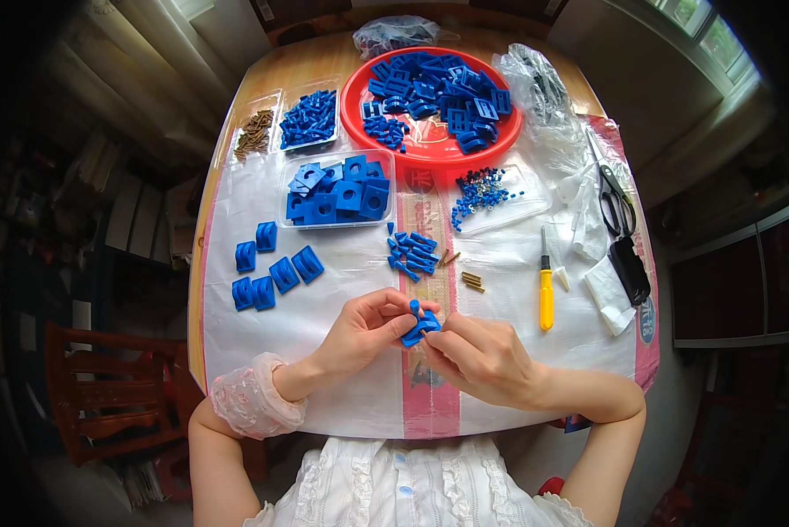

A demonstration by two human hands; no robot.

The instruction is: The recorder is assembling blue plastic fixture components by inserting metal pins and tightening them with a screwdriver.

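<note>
clear bag (396, 33), crumpled, far table edge behind red tray | clear bag (542, 92), crumpled, dark parts inside, right of tray | white woven sack (324, 299) spread as mat, pink-red printed stripe down its middle

Glossy red plastic tray (356, 88), matt blue plastic pieces (438, 88), woven white sheet (263, 211) over smooth wooden table (311, 54).

One red bowl (356, 123), one screwdriver (545, 285), one pair of scissors (616, 200).
</note>
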